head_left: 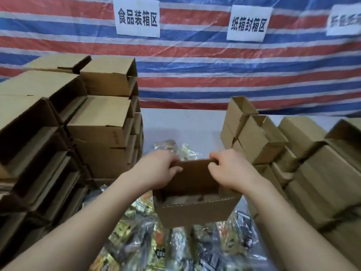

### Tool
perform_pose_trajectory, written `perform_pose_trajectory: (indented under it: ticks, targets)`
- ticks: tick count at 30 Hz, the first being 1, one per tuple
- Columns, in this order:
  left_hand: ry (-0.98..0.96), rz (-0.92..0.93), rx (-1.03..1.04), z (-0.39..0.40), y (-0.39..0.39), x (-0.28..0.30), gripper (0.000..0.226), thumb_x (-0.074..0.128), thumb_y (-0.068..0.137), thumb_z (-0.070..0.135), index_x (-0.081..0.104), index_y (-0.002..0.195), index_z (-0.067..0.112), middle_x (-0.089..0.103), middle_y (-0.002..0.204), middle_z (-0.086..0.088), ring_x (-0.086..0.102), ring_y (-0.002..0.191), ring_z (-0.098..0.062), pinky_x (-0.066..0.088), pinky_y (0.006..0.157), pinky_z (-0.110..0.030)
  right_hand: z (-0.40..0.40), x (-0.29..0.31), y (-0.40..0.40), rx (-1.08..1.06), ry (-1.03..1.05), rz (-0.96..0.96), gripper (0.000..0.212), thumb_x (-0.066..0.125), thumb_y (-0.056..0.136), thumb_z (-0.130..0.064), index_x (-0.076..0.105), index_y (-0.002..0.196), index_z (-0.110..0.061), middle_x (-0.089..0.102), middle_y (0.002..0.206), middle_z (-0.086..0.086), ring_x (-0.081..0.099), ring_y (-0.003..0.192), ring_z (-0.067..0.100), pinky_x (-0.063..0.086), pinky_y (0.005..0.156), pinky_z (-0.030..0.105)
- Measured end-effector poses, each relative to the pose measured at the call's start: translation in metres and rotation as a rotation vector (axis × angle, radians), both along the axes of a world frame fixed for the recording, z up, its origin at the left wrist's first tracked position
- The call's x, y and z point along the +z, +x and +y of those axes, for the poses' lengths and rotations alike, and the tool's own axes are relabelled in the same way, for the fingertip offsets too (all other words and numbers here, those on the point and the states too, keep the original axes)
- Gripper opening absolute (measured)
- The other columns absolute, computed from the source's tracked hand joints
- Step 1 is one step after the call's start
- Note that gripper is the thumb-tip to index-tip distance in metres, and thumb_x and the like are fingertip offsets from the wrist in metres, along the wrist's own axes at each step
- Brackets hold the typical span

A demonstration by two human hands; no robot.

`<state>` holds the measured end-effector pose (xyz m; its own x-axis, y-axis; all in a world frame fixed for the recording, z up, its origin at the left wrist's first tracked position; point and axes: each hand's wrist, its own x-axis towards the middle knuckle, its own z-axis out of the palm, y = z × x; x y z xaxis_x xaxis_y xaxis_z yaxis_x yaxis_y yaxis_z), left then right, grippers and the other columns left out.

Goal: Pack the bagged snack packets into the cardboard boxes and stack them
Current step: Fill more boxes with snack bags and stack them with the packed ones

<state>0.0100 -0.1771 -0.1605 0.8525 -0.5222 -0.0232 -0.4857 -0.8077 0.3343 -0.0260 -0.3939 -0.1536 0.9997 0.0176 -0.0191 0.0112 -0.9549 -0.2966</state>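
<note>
Cardboard fills the packing bench: a person holds a small open box [197,200] over a heap of bagged snack packets [140,243], both bare forearms reaching in from the near edge. The left hand [156,169] grips the left end of the box's raised far flap [192,173], its fingers curled over the top edge and the thumb pressed against the flap's inner face. The right hand [232,169] pinches the right end of the same flap in like fashion, fingertips hooked over the upper corner. The flap stands nearly upright between the two hands, with the box body hanging below and nearer the person, its corrugated front edge facing the camera. Something pale lies inside the box, though the blur makes it hard to say whether it is a packet. More clear-wrapped packets [175,148] show just beyond the flap on the white table [185,122]. Stacks of empty boxes lying on their sides [64,122] rise to the left, and closed boxes [304,153] are piled to the right. Behind hangs a red, white and blue striped tarpaulin [195,71] bearing white paper signs [137,17] printed in Chinese characters.
</note>
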Motion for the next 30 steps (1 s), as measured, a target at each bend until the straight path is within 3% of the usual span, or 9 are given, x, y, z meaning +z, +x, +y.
perform_pose_trajectory:
  ticks: [4,7,11,15,19,22,27,30]
  targets:
    - [0.013,0.082,0.0,-0.015,-0.018,-0.072,0.02,0.054,0.098,0.041,0.064,0.093,0.024,0.067,0.096,-0.001,0.062,0.094,-0.023,0.046,0.074,-0.033,-0.008,-0.07,-0.026,-0.075,0.025,0.111,0.016,0.047,0.085,-0.023,0.049,0.071,-0.016,0.057,0.071,0.001,0.056,0.072,0.023,0.04,0.057,0.031]
    - [0.036,0.125,-0.008,-0.023,-0.034,-0.115,0.021,0.053,0.098,0.041,0.063,0.096,0.023,0.064,0.09,0.002,0.063,0.094,-0.023,0.04,0.069,-0.031,-0.013,-0.114,-0.045,-0.11,0.048,0.168,0.02,0.046,0.087,-0.023,0.044,0.068,-0.018,0.054,0.07,-0.002,0.053,0.069,0.018,0.034,0.052,0.029]
    - [0.066,0.162,-0.02,-0.032,-0.047,-0.151,0.026,0.051,0.099,0.044,0.066,0.101,0.023,0.069,0.095,0.002,0.063,0.088,-0.019,0.052,0.075,-0.032,-0.02,-0.152,-0.067,-0.13,0.082,0.18,0.019,0.046,0.089,-0.024,0.044,0.071,-0.024,0.053,0.074,-0.006,0.05,0.067,0.01,0.033,0.053,0.023]
    - [0.072,0.183,-0.023,-0.038,-0.058,-0.171,0.025,0.048,0.1,0.043,0.063,0.1,0.023,0.066,0.096,0.003,0.062,0.088,-0.018,0.055,0.078,-0.036,-0.025,-0.179,-0.079,-0.143,0.12,0.172,0.018,0.046,0.092,-0.024,0.043,0.075,-0.029,0.049,0.077,-0.012,0.048,0.069,0.003,0.033,0.056,0.017]
    - [0.093,0.144,-0.03,-0.047,-0.065,-0.184,0.028,0.042,0.102,0.044,0.062,0.103,0.024,0.066,0.1,0.005,0.062,0.091,-0.018,0.055,0.079,-0.036,-0.03,-0.195,-0.08,-0.167,0.152,0.217,0.008,0.044,0.094,-0.024,0.052,0.09,-0.025,0.053,0.088,-0.009,0.054,0.077,0.01,0.045,0.066,0.028]
    - [0.08,0.128,-0.024,-0.051,-0.064,-0.186,0.027,0.043,0.102,0.044,0.063,0.103,0.026,0.066,0.099,0.007,0.062,0.09,-0.016,0.055,0.076,-0.034,-0.038,-0.2,-0.079,-0.159,0.181,0.218,0.014,0.045,0.094,-0.023,0.058,0.099,-0.021,0.057,0.096,-0.007,0.056,0.084,0.011,0.051,0.076,0.031]
    - [0.06,0.13,-0.017,-0.053,-0.062,-0.185,0.026,0.044,0.102,0.042,0.065,0.102,0.026,0.067,0.097,0.007,0.063,0.087,-0.015,0.054,0.077,-0.033,-0.045,-0.205,-0.075,-0.078,0.237,0.177,0.012,0.046,0.095,-0.02,0.056,0.101,-0.024,0.052,0.098,-0.01,0.052,0.084,0.003,0.04,0.067,0.017]
    - [0.052,0.104,0.003,-0.057,-0.058,-0.181,0.028,0.044,0.102,0.04,0.066,0.104,0.023,0.068,0.101,0.005,0.063,0.092,-0.017,0.053,0.08,-0.034,-0.049,-0.204,-0.068,-0.078,0.26,0.132,0.011,0.047,0.094,-0.019,0.056,0.096,-0.023,0.052,0.093,-0.01,0.053,0.082,0.007,0.046,0.07,0.025]
